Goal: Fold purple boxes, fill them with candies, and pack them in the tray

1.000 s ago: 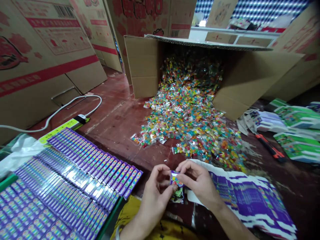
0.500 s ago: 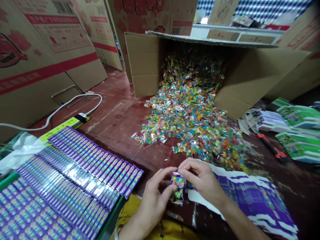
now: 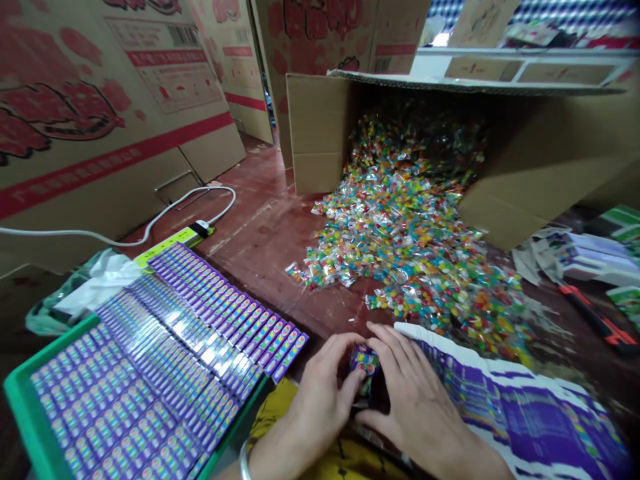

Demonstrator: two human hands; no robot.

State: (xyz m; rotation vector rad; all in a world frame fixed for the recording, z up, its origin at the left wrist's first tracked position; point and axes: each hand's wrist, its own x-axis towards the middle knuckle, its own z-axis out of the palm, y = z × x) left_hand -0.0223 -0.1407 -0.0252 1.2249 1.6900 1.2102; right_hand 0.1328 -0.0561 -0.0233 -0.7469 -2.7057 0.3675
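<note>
Both my hands close round a small purple candy box low in the middle of the view. My left hand grips its left side with thumb and curled fingers. My right hand covers its right side, fingers laid over it. Just to the right lies a fanned stack of flat purple box blanks. On my left a green tray carries rows of finished purple boxes. Beyond my hands spreads a pile of small clear bags of coloured candy.
The candy spills from a big cardboard box lying on its side on the dark red table. Large printed cartons stand at the left. A white cable and power strip lie behind the tray. An orange utility knife and white packs sit at right.
The view has swung left and down. My hands have closed tighter round the small box, and my right hand now covers more of it.
</note>
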